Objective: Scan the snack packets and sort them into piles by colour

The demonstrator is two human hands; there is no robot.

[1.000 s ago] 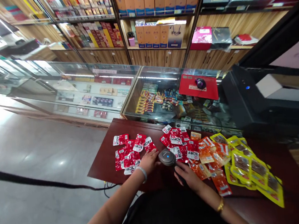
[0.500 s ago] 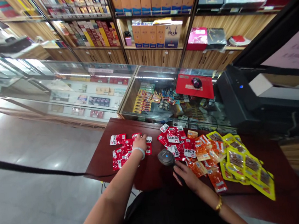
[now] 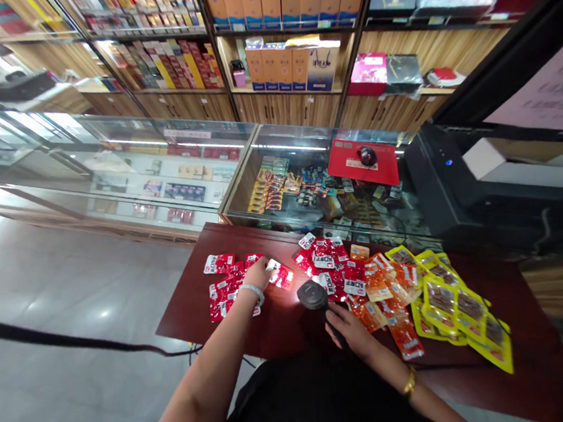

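My right hand [image 3: 347,329] grips the handle of a dark barcode scanner [image 3: 313,295] that stands on the dark red table [image 3: 284,328], its head turned to the left. A red glow from it falls on one red snack packet [image 3: 281,276]. My left hand [image 3: 258,274] holds that packet by its near end, just right of a small pile of red packets [image 3: 225,285]. A bigger heap of red packets [image 3: 327,263] lies to the right of the scanner, then orange packets [image 3: 383,294] and yellow packets [image 3: 455,303].
Glass display counters [image 3: 308,174] stand behind the table, one carrying a red mat with a mouse [image 3: 363,161]. A black device [image 3: 439,181] sits at the right. Shelves of boxes [image 3: 291,62] line the back wall. A black cable [image 3: 74,340] crosses the grey floor at the left.
My left hand went from beside the scanner out to the left pile and has drawn one red packet toward the scanner, which now throws red light on it. My right hand stayed put.
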